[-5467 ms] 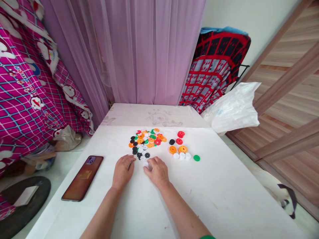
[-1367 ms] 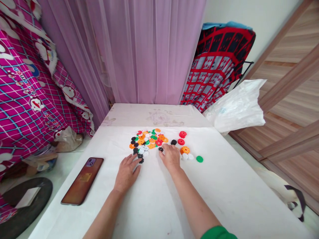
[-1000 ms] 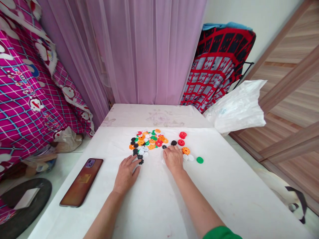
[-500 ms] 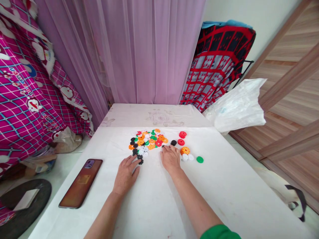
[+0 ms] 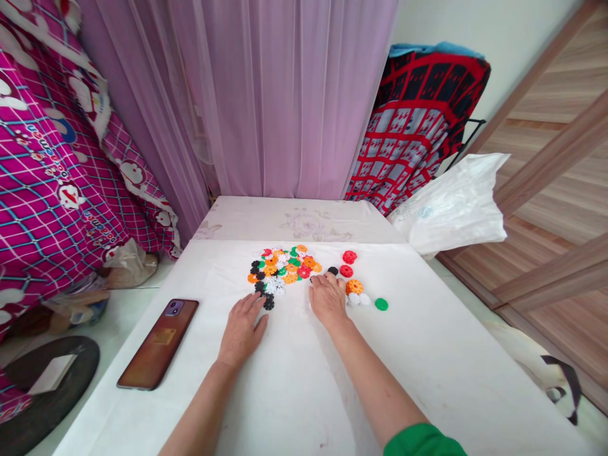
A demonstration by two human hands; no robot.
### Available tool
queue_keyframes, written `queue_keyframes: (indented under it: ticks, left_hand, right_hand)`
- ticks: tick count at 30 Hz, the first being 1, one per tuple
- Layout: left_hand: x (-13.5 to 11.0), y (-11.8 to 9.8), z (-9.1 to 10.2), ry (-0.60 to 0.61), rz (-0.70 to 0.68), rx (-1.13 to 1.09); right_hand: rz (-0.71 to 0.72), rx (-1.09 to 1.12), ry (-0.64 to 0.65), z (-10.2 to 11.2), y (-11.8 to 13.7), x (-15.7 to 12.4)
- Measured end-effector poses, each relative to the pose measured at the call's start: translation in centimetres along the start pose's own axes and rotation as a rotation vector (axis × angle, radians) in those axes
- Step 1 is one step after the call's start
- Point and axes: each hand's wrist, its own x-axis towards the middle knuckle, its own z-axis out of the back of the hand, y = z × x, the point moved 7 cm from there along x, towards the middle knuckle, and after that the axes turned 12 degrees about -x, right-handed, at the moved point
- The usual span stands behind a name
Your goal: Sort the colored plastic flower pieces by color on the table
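A heap of small plastic snowflake discs (image 5: 284,266) in orange, green, red, white and black lies on the white table (image 5: 427,354). My left hand (image 5: 243,328) rests flat and open, fingertips beside a black disc (image 5: 268,304) at the heap's near edge. My right hand (image 5: 327,297) lies palm down to the right of the heap, fingers curled over a black disc (image 5: 333,271); whether it grips anything is hidden. Sorted discs sit beside it: two red (image 5: 348,263), an orange (image 5: 354,287), white ones (image 5: 358,299) and a green (image 5: 380,304).
A phone (image 5: 159,342) lies face down at the table's left side. A white plastic bag (image 5: 451,206) sits off the far right corner. Pink curtains hang behind, a patterned pink blanket at left, a red checked cloth at right.
My right hand went from the near side of the heap to its right side by the black disc and has stayed there. The left hand opened flat and has barely moved.
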Motion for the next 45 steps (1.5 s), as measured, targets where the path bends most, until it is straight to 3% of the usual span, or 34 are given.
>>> queue_keyframes:
  ticks: [7, 14, 20, 26, 41, 45]
  left_hand:
    - [0.1, -0.2, 0.1, 0.006, -0.011, 0.025]
    - [0.2, -0.1, 0.4, -0.015, 0.024, -0.034]
    - [0.3, 0.1, 0.9, -0.060, 0.049, -0.098]
    - [0.2, 0.4, 1.2, -0.112, 0.040, -0.180]
    - [0.3, 0.7, 1.5, -0.152, 0.074, -0.216]
    - [0.2, 0.6, 1.7, -0.142, 0.071, -0.203]
  right_hand:
    - [0.052, -0.070, 0.082, -0.7, -0.1, 0.8]
    - [0.042, -0.011, 0.033, 0.3, 0.0, -0.5]
    - [0.139, 0.173, -0.013, 1.8, 4.8, -2.9]
    - [0.089, 0.234, 0.035, 0.8, 8.4, -3.8]
    - [0.098, 0.161, 0.127, 1.0, 9.6, -2.6]
    - [0.082, 0.163, 0.137, 1.2, 8.6, -2.2]
